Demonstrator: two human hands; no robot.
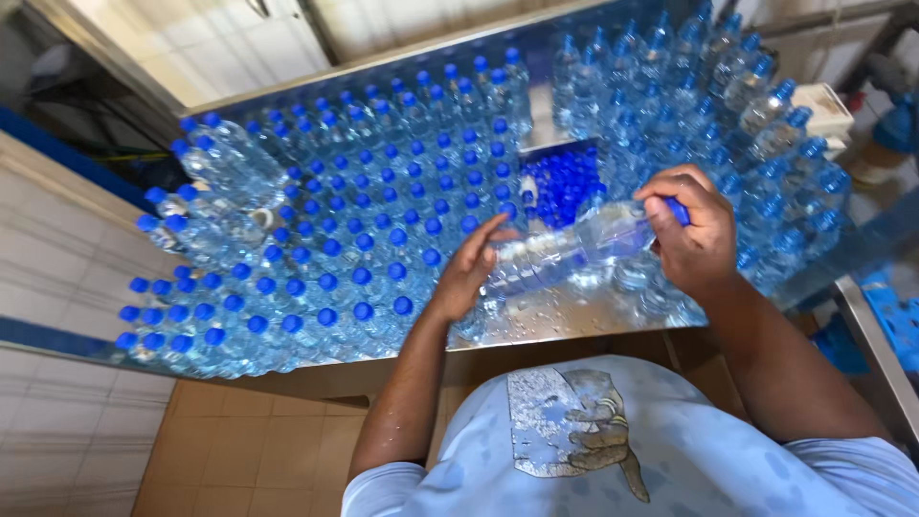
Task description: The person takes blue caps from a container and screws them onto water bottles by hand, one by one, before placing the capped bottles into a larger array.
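A clear plastic water bottle [565, 254] lies tilted on its side above the wet metal table [565, 321], held between both hands. My right hand [694, 230] grips its neck end, fingers closed around the blue cap. My left hand [471, 268] presses against the bottle's base, fingers spread and slightly curled. Upright capped bottles stand close on both sides of the hands.
Several rows of upright clear bottles with blue caps [325, 239] fill the table's left and middle; more stand at the back right [708, 86]. A pile of loose blue caps [565, 182] sits in a tray between them. Tiled walls lie left; a metal frame [876, 349] stands right.
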